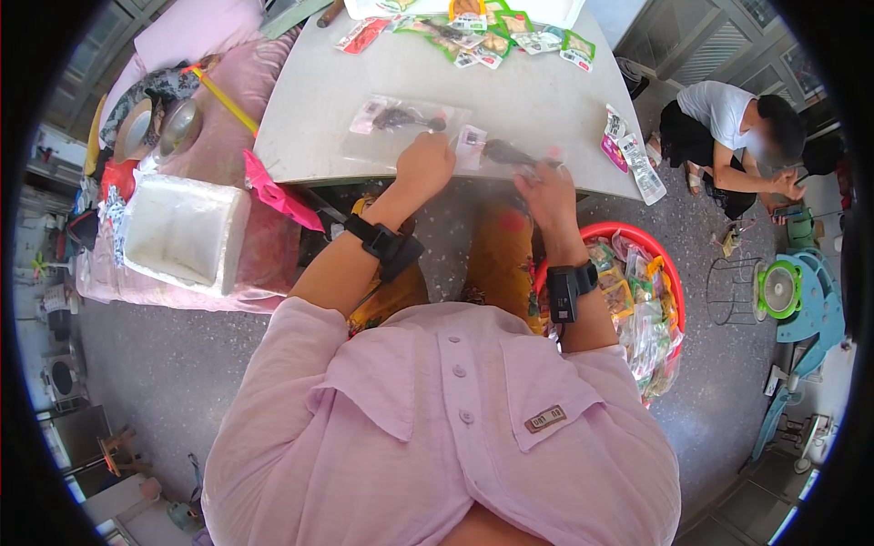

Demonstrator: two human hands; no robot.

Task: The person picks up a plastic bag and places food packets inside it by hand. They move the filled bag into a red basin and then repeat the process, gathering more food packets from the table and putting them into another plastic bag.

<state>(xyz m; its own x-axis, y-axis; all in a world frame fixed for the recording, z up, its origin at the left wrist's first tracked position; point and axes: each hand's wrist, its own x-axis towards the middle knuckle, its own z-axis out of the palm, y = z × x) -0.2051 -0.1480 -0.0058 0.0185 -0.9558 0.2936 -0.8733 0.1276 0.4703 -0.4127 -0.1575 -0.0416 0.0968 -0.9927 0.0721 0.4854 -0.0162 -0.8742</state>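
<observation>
Two clear plastic packs lie near the table's front edge, each with a dark, leg-shaped piece inside. The left clear pack [369, 136] is partly under my left hand [426, 168], whose fingers are curled down against the tabletop; what they hold is hidden. Just to the right is the other clear pack [496, 153], its left end beside my left hand. My right hand [549, 191] has its fingers closed at that pack's right end. Both wrists wear black straps with small devices.
Colourful snack packets [482, 41] lie at the back of the white table [319, 82], and several more packets [633, 155] at its right edge. A red basket [674, 273] full of packets stands by my right leg. On the left is a foam box [173, 232]. A person [719, 118] crouches at right.
</observation>
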